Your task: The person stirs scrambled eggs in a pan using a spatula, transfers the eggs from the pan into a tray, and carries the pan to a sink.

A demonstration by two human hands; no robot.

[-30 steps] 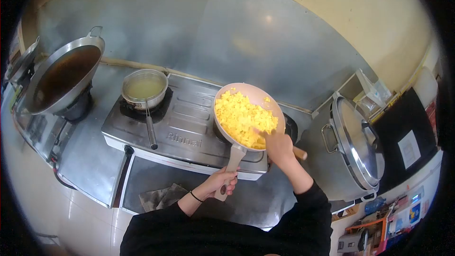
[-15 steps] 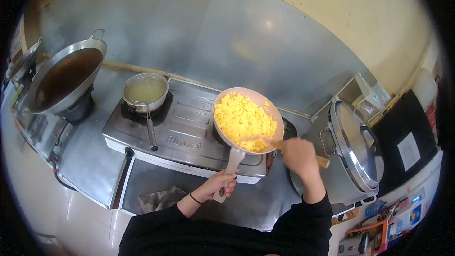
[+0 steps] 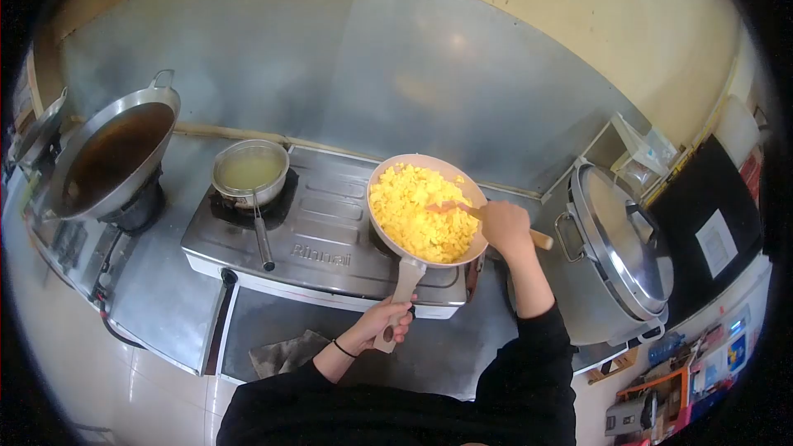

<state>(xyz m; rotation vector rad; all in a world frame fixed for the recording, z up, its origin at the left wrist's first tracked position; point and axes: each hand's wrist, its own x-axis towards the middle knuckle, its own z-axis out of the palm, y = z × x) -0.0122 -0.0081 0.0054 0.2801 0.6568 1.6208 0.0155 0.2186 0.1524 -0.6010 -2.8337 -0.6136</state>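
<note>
With the left hand (image 3: 388, 324) gripping the pan handle (image 3: 402, 289) and the right hand (image 3: 505, 227) clasping a wooden spatula (image 3: 462, 209), the yellow egg (image 3: 421, 215) looks set, likely nearly done.

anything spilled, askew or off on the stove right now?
Nothing stands out. The yellow food all sits inside the frying pan, none on the stove. Left hand grips the pan handle; right hand holds the wooden spatula in the food. The small saucepan sits level on its burner.
</note>
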